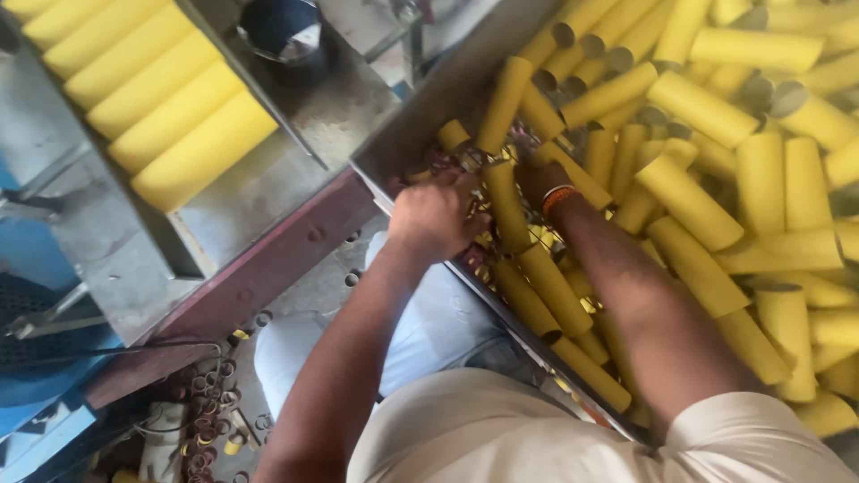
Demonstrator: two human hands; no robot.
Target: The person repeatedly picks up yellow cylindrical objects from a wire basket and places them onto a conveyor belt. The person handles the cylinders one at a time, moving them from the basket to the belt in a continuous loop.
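My left hand (436,215) is down in the near corner of a metal bin (420,116) full of yellow cardboard tubes (698,206), fingers curled among small ring-shaped scraps (465,161); what it grips is hidden. My right hand (537,179) reaches in beside it, mostly buried under tubes, with an orange band (557,195) at the wrist. Its fingers are out of sight.
A slanted metal tray (295,179) to the left carries a row of several yellow tubes (170,116). A dark bucket (286,36) stands above it. Small cut rings (210,402) litter the floor at the lower left, by a blue machine part (36,268).
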